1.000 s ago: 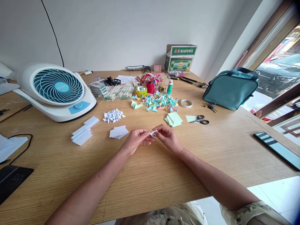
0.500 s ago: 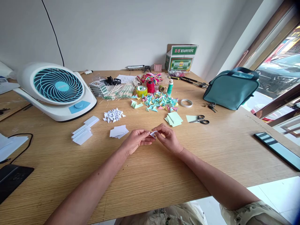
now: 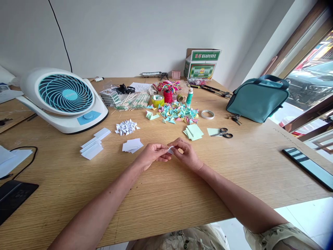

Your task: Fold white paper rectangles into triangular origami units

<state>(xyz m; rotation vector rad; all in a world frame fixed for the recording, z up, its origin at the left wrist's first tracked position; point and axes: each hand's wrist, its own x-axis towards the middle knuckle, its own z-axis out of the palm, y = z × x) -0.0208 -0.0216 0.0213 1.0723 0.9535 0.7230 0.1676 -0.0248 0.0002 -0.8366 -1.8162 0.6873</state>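
Note:
Between my two hands is a small folded piece of white paper (image 3: 170, 150), partly hidden by my fingers. My left hand (image 3: 155, 152) pinches its left side with thumb and forefinger. On the other side, my right hand (image 3: 185, 152) grips it with bent fingers. A short stack of white paper slips (image 3: 132, 145) lies to the left of my left hand. Behind that sits a heap of small folded white paper pieces (image 3: 127, 127). Beyond my right hand are a stack of pale green paper squares (image 3: 193, 132) and black-handled scissors (image 3: 224, 133) on a green slip.
A white and blue fan (image 3: 66, 99) stands at the left, with white paper strips (image 3: 92, 144) before it. Coloured folded papers (image 3: 177, 113), a tape roll (image 3: 207, 114) and a glue bottle (image 3: 189, 96) lie farther back. At right are a teal bag (image 3: 257, 99) and a phone (image 3: 308, 168).
The white paper has turned slightly between my fingers and shows a narrower, curved upper edge. Both hands stay in nearly the same place; the whole view has shifted a little.

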